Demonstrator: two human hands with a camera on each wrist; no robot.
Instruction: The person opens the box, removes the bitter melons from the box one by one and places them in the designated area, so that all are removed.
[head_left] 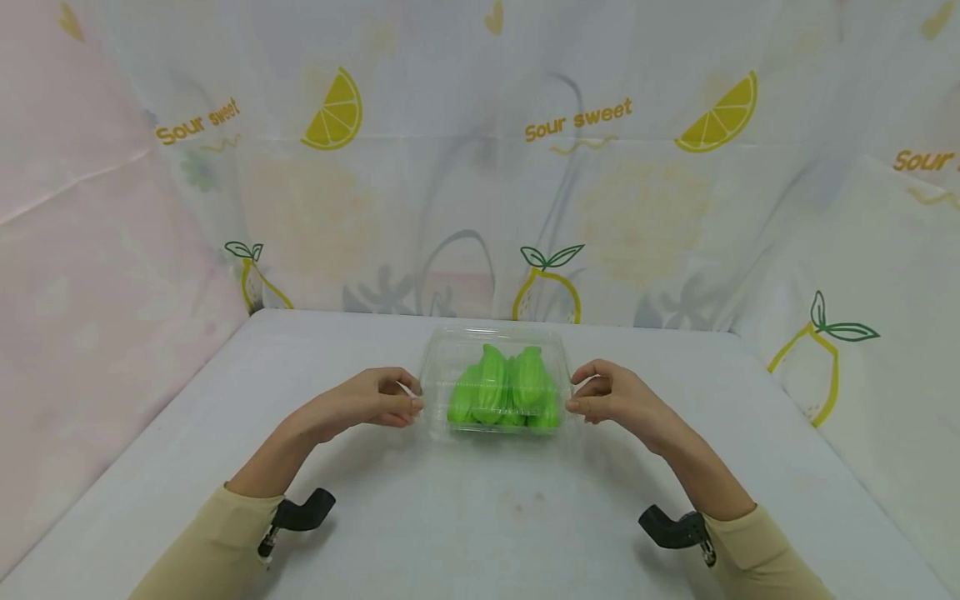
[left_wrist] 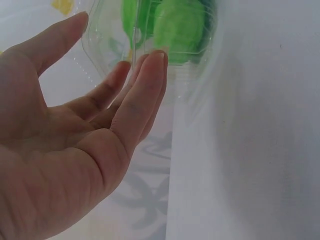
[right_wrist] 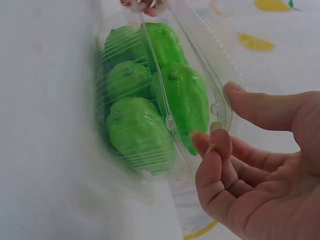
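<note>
A clear plastic clamshell box (head_left: pixel 437 379) stands on the table in front of me. Inside are several green, ridged gourds (head_left: pixel 491 385), heaped on one another and seen through the plastic. My left hand (head_left: pixel 367 398) is at the box's left edge, its thumb and fingertips on either side of the rim. At the opposite edge, my right hand (head_left: pixel 618 398) holds the rim between thumb and curled fingers. The right wrist view shows the gourds (right_wrist: pixel 135 127) close up behind the rim. I cannot tell whether the lid is fully closed.
A white cover lies over the table (head_left: pixel 480 517). Behind it hangs a pale curtain (head_left: pixel 450 167) printed with lemons and words, reaching round both sides. Each sleeve carries a black wrist-camera mount, on the left (head_left: pixel 303 510) and the right (head_left: pixel 671 529).
</note>
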